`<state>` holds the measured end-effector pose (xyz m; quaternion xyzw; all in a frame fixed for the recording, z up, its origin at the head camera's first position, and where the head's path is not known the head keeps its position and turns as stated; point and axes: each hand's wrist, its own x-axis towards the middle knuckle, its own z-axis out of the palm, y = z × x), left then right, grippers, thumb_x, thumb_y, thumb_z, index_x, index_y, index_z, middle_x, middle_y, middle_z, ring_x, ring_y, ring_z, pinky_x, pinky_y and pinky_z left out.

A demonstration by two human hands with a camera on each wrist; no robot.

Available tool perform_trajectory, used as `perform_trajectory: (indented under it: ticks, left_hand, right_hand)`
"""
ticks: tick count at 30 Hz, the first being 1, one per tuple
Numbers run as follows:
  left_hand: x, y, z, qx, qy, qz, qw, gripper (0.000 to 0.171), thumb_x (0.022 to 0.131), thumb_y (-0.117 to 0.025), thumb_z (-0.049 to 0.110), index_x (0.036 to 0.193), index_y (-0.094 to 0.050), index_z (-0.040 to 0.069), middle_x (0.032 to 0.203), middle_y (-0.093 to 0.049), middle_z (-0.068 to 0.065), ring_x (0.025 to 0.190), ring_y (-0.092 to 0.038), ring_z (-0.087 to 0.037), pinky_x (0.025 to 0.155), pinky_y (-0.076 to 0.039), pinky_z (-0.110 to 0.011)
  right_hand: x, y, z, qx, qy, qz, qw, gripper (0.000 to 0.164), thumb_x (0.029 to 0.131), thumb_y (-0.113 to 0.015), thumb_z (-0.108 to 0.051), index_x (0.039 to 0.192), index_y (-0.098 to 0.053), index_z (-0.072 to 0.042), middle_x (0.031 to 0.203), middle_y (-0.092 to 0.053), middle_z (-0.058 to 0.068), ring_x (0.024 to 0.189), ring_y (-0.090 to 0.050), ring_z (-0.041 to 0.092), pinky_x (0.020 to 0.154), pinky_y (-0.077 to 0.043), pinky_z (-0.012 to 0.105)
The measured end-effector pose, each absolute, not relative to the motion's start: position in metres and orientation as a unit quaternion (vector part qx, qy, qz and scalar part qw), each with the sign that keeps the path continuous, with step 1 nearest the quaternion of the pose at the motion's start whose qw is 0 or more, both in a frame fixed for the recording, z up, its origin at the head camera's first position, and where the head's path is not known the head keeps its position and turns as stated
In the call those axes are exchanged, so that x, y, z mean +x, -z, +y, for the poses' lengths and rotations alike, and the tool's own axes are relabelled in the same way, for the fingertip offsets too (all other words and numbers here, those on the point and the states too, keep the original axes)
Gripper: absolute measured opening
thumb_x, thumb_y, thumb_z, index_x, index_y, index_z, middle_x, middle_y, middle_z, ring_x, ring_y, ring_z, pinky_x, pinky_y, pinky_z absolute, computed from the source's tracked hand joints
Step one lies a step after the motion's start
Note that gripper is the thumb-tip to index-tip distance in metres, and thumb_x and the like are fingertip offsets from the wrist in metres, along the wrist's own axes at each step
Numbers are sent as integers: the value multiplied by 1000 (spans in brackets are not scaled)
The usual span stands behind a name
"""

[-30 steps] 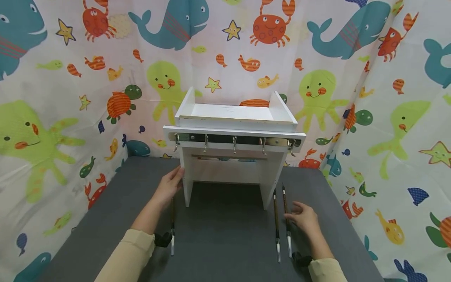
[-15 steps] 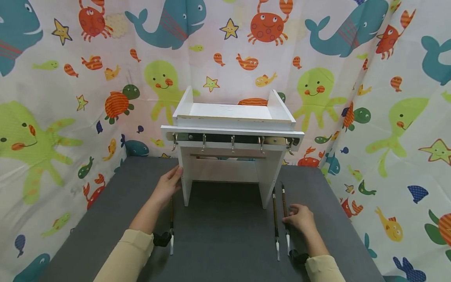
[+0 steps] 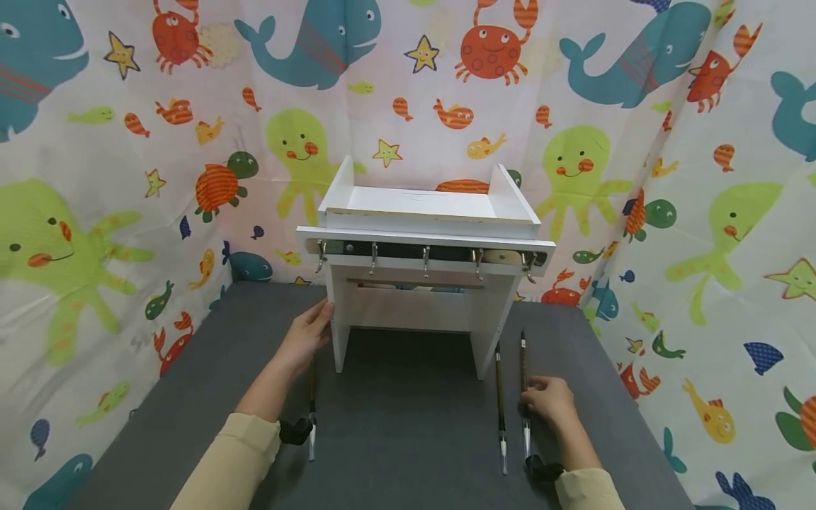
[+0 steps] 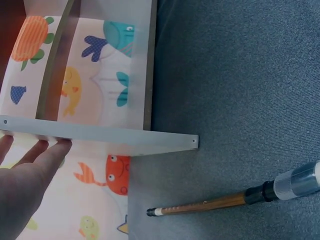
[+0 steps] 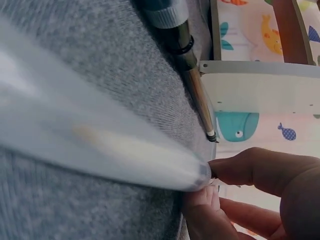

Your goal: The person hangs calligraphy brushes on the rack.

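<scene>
A white wooden shelf (image 3: 408, 312) with a row of metal hooks (image 3: 425, 261) along its front stands mid-table. My left hand (image 3: 304, 338) touches its left side panel; in the left wrist view, straight fingers (image 4: 47, 157) lie against the panel's outer face, thumb out of sight. Thumb and fingers of my right hand (image 3: 551, 400) pinch a calligraphy brush (image 3: 524, 361) at right, its clear cap (image 5: 145, 155) pointing toward me. Whether that brush is off the table, I cannot tell. Beside it lies a second capped brush (image 3: 500, 397).
Another capped brush (image 3: 312, 404) lies under my left forearm, left of the shelf. Dark grey cloth covers the table (image 3: 408, 439). A curtain (image 3: 395, 64) printed with sea animals hangs behind and on both sides. The hooks stick out from the shelf's front.
My right hand has closed its fingers on the outer right brush, which has shifted slightly right, away from its neighbour. The left hand stays on the panel.
</scene>
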<state>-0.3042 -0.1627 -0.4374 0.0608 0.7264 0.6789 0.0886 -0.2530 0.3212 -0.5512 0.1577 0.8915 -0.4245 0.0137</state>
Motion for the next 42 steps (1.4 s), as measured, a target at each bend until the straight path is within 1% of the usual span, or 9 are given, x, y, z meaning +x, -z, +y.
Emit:
perform_trajectory:
  ticks: [3,8,12,14,16,22,31,39,42]
  left_hand:
    - [-306,440,-162,64,-682,724,87,66,108,-41,44,162,-21,10,167,-19,-19,150,-24,-44,119,-29,-59]
    - [-306,443,-162,72,-679,727,74,66,109,-40,42,161,-21,8,166,-20,-20,151,-25,-42,118,-31,-57]
    - [-304,443,-163,74,-676,730,67,66,109,-40,42,161,-21,7,166,-21,-20,151,-23,-40,118,-32,-57]
    - [-303,442,-163,75,-675,731,66,66,109,-40,42,161,-21,6,166,-20,-20,151,-23,-41,118,-32,-57]
    - [-303,442,-162,74,-674,732,68,66,109,-40,42,161,-21,6,166,-20,-20,151,-23,-40,118,-31,-56]
    - [-303,441,-161,69,-679,728,70,67,108,-40,43,161,-21,5,166,-21,-20,151,-24,-41,118,-31,-57]
    - [-308,446,-162,69,-683,724,71,67,108,-40,44,161,-21,7,166,-20,-20,150,-25,-42,118,-31,-58]
    - [-306,445,-162,70,-681,726,71,66,108,-40,42,161,-22,7,166,-20,-19,152,-23,-40,118,-31,-57]
    - [-307,445,-162,67,-681,726,72,67,108,-40,43,161,-22,7,166,-20,-19,152,-23,-40,118,-31,-57]
  right_hand:
    - [-252,551,324,157,436,886,17,53,87,-68,-3,136,-54,13,120,-66,33,83,-72,23,69,-61,36]
    - [-249,546,324,152,435,887,12,46,91,-64,-9,132,-59,12,120,-66,31,90,-71,27,72,-61,39]
    - [-247,541,323,146,437,887,2,42,95,-62,-16,129,-62,10,105,-74,20,87,-72,23,78,-60,45]
    - [-246,538,322,143,443,885,-7,41,97,-62,-17,129,-61,9,97,-76,14,83,-72,19,77,-60,43]
    - [-245,535,319,137,458,878,-16,40,99,-61,-14,129,-60,11,93,-77,12,80,-73,18,77,-60,41]
    - [-244,522,313,126,481,866,-42,38,103,-56,-11,132,-55,14,99,-77,17,84,-75,18,79,-62,36]
    - [-241,513,306,112,490,861,-72,32,105,-54,-9,129,-58,11,104,-75,21,94,-75,33,74,-63,28]
    - [-231,505,299,89,456,876,-130,27,105,-57,-14,126,-64,1,104,-76,16,91,-76,23,71,-58,16]
    - [-227,501,296,83,450,876,-151,27,104,-58,-15,126,-64,0,105,-76,16,90,-76,21,74,-60,18]
